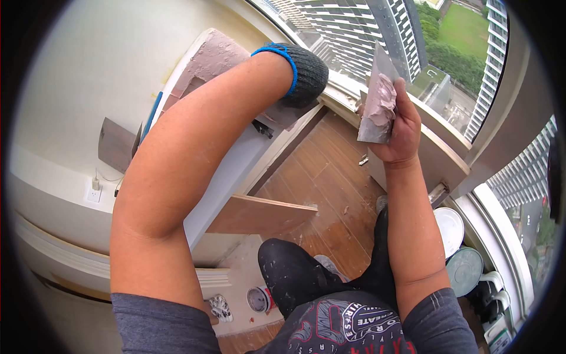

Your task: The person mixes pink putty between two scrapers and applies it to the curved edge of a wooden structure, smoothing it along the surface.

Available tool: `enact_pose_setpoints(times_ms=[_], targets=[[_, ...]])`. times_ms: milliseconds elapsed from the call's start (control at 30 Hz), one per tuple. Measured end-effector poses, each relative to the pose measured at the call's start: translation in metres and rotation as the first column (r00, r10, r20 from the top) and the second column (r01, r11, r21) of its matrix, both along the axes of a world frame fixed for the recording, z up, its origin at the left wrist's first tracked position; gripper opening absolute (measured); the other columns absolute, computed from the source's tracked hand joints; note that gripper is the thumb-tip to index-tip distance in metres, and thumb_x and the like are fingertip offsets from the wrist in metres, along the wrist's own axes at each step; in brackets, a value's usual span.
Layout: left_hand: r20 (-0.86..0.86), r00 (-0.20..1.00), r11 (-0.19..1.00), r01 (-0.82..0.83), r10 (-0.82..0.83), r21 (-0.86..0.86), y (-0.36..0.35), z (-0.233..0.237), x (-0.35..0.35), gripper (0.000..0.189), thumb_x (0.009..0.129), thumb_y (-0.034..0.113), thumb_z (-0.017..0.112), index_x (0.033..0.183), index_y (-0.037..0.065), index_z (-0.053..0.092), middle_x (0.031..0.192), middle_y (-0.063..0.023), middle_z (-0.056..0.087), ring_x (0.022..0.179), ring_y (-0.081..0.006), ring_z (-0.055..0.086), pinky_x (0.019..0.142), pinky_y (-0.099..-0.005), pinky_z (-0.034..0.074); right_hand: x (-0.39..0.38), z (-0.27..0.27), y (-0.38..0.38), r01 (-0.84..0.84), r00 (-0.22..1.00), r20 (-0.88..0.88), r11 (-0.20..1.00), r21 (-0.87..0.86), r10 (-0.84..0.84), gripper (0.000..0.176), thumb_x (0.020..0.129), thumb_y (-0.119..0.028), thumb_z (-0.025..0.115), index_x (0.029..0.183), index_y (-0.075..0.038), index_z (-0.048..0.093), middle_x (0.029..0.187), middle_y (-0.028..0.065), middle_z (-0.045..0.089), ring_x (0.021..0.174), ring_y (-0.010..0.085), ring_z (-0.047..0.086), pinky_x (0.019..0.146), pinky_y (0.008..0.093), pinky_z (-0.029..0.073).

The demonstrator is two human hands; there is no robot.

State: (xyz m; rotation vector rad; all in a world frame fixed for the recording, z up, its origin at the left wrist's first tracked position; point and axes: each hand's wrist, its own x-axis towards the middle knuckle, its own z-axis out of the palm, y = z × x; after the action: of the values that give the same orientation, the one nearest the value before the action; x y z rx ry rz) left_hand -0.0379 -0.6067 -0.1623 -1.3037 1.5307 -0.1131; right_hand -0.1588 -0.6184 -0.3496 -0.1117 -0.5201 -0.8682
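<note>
My right hand (405, 127) is bare and grips a flat metal putty blade (370, 131), its thumb along the edge. A thick heap of pinkish putty (380, 103) sits on the blade's face. My left hand (303, 74) wears a dark knitted glove with a blue cuff. It is bent away over a board (215, 56) coated with rough pinkish putty, and its fingers are hidden. Whether it holds anything does not show. Beneath the gloved hand, a small black object (262, 128) lies on a white ledge (236, 171).
Another metal blade (116, 144) leans by the wall near a power outlet (94, 193). A wooden panel (259, 213) juts over the wood floor (312, 171). Buckets (464, 271) stand at right beneath the window. An open can (258, 299) is by my knee.
</note>
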Motion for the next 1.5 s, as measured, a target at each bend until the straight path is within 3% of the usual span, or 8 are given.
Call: enact_pose_setpoints(times_ms=[167,400,733,833,933,1033,1267,1500], targets=[[0.034,0.998,0.999,-0.045,0.046,-0.013,-0.004,-0.002,0.007,0.026,0.081,0.017,0.062,0.096,0.002,0.076,0.100,-0.0212,0.073,0.089,-0.0363,0.071,0.081,-0.0450,0.057,0.001,-0.001,-0.001,-0.007,1.000,-0.006,1.000,0.007,0.007,0.039,0.107,-0.030,0.042,0.126,0.001,0.058,0.109,0.0121,0.070,0.092,0.0255,0.071,0.081,0.0417,0.060],[-0.032,0.992,0.980,0.119,-0.126,-0.161,-0.009,-0.007,0.008,0.027,0.088,0.025,0.059,0.091,0.004,0.076,0.095,-0.0180,0.073,0.087,-0.0352,0.070,0.083,-0.0451,0.056,0.000,0.003,0.001,-0.005,1.000,-0.018,1.000,0.016,0.006,0.040,0.107,-0.031,0.043,0.126,0.001,0.058,0.108,0.0121,0.071,0.091,0.0249,0.071,0.079,0.0415,0.060],[0.010,1.000,1.000,0.013,-0.013,0.008,0.002,0.001,0.000,0.021,0.083,0.020,0.063,0.094,0.008,0.077,0.092,-0.0180,0.073,0.085,-0.0355,0.070,0.080,-0.0430,0.057,0.001,0.004,0.002,0.006,1.000,-0.006,1.000,0.025,-0.006,0.039,0.108,-0.029,0.043,0.126,0.002,0.057,0.109,0.0121,0.070,0.092,0.0245,0.071,0.079,0.0421,0.060],[0.045,0.999,1.000,-0.025,0.025,-0.005,0.004,-0.005,0.008,0.020,0.082,0.019,0.064,0.094,0.009,0.077,0.092,-0.0180,0.073,0.085,-0.0354,0.070,0.080,-0.0428,0.057,0.006,-0.007,-0.007,-0.041,0.988,0.142,0.989,-0.144,0.061,0.045,0.108,-0.036,0.039,0.132,-0.001,0.055,0.121,0.0122,0.067,0.109,0.0249,0.067,0.095,0.0422,0.055],[0.019,0.999,0.995,0.028,-0.026,-0.092,0.000,-0.011,0.016,0.020,0.081,0.018,0.064,0.094,0.009,0.077,0.091,-0.0181,0.073,0.084,-0.0354,0.070,0.080,-0.0426,0.057,0.007,-0.010,-0.007,-0.032,0.991,0.124,0.989,-0.141,0.050,0.044,0.108,-0.036,0.040,0.132,-0.001,0.055,0.120,0.0121,0.067,0.108,0.0247,0.067,0.095,0.0422,0.055],[-0.093,0.985,0.972,0.122,-0.142,-0.201,-0.009,-0.016,0.024,0.020,0.080,0.018,0.064,0.092,0.008,0.077,0.090,-0.0184,0.073,0.085,-0.0353,0.071,0.078,-0.0432,0.057,0.001,0.004,0.001,-0.021,1.000,-0.014,1.000,0.022,0.021,0.039,0.108,-0.031,0.043,0.124,0.001,0.058,0.106,0.0118,0.070,0.090,0.0248,0.071,0.079,0.0412,0.060],[-0.123,0.980,0.988,0.152,-0.155,-0.029,-0.007,0.007,-0.009,0.021,0.083,0.019,0.061,0.088,0.007,0.077,0.086,-0.0180,0.073,0.080,-0.0359,0.070,0.076,-0.0435,0.057,0.001,0.005,0.001,-0.006,1.000,-0.030,1.000,0.017,0.006,0.039,0.107,-0.031,0.043,0.124,0.000,0.059,0.105,0.0115,0.071,0.089,0.0243,0.071,0.078,0.0409,0.060],[0.056,0.997,0.999,-0.049,0.047,0.024,0.012,0.012,-0.006,0.021,0.083,0.020,0.060,0.088,0.007,0.077,0.087,-0.0177,0.073,0.080,-0.0357,0.070,0.076,-0.0433,0.057,0.002,0.003,0.002,-0.005,1.000,-0.010,1.000,0.010,0.005,0.038,0.107,-0.029,0.043,0.126,0.001,0.058,0.109,0.0119,0.070,0.092,0.0241,0.070,0.078,0.0424,0.060]])
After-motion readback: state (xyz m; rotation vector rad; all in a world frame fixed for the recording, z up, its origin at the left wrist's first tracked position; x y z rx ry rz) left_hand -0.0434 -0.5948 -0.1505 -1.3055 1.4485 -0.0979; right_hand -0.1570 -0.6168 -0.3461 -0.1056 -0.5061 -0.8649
